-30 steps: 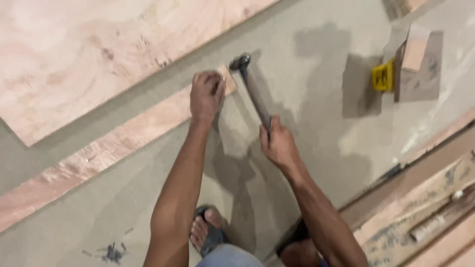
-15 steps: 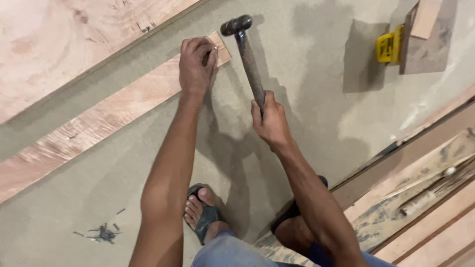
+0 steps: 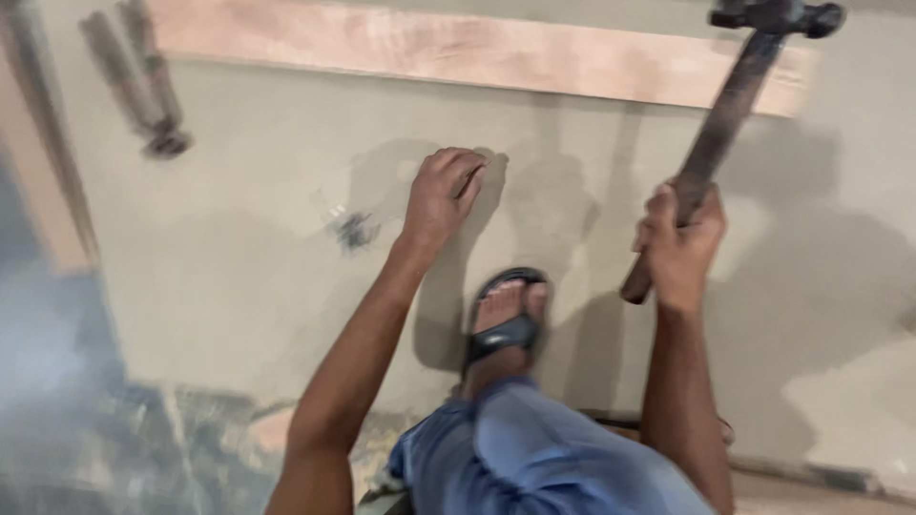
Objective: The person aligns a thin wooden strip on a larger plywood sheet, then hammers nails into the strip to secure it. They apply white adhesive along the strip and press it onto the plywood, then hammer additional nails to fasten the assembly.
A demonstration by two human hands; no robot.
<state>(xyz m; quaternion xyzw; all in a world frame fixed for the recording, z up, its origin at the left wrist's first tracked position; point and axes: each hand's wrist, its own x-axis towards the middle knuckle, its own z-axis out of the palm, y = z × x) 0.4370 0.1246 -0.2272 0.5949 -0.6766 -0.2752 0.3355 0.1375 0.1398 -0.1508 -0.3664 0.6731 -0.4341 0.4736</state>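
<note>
Head view, single entry.

Right hand (image 3: 679,246): fist closed around the lower handle of a hammer (image 3: 727,124). The dark head sits at the top edge of the frame, over the long wooden strip (image 3: 496,55) that runs across the grey floor (image 3: 248,286).

Left hand (image 3: 441,191): fingers curled loosely downward, tips close to the floor. Whether anything small is pinched in them I cannot tell. It is apart from the strip and just right of a small dark scatter, likely nails (image 3: 353,229), which is blurred.

Foot in a black sandal (image 3: 504,329), planted between the two hands. Blue trouser leg (image 3: 553,448) below it.

Dark long-handled tool (image 3: 143,86), blurred, lying at upper left, well apart from both hands.

Handling note: a grip this low on the handle gives swing; a good blow would want the head square over the strip and the free hand kept off the strike line.

Room: open floor between strip and foot. Board edges at the far left and lower right close the space.
</note>
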